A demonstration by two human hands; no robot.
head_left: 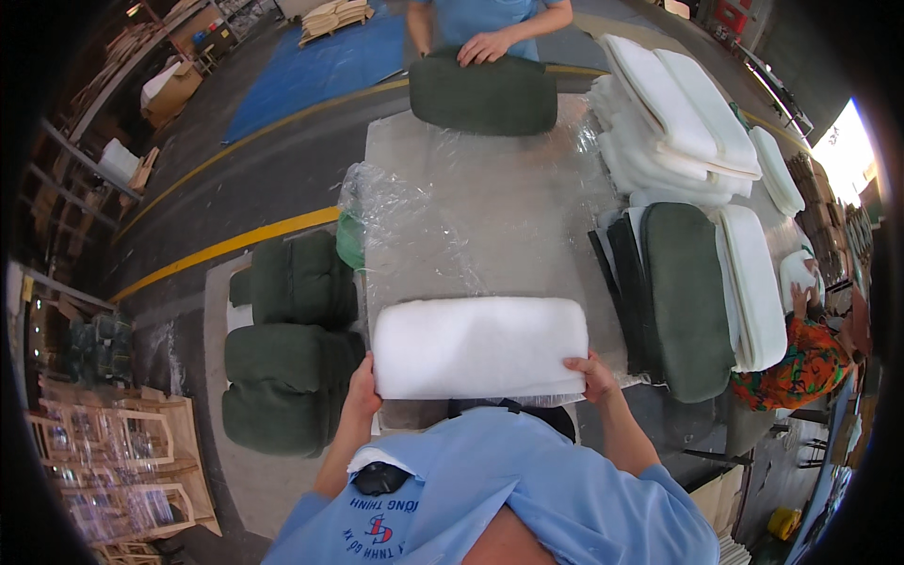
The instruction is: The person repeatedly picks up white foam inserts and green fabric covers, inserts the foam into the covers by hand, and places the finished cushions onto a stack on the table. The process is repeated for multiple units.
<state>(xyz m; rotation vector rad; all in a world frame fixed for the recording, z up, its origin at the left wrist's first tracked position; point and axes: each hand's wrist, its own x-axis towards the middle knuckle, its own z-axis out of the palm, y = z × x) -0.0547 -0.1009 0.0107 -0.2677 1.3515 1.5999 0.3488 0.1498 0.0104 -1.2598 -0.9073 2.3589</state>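
A white padded cushion piece (480, 344), oblong with rounded corners, lies at the near edge of the table in front of me. My left hand (363, 388) is closed on its left end, with the fingers partly hidden behind it. At the opposite end my right hand (593, 375) grips the near right corner, thumb on top. Dark green cushion covers (692, 301) stand on edge to the right, beside white padding pieces (753, 287). Left of the table, stacks of dark green cushions (278, 386) sit on a lower board.
Clear plastic film (405, 217) lies crumpled over the table (527, 226). Across it, a co-worker's hand (485, 47) rests on a green cushion (482, 91). White padding (678, 113) is piled at far right. Another person in a patterned sleeve (796, 363) works at right.
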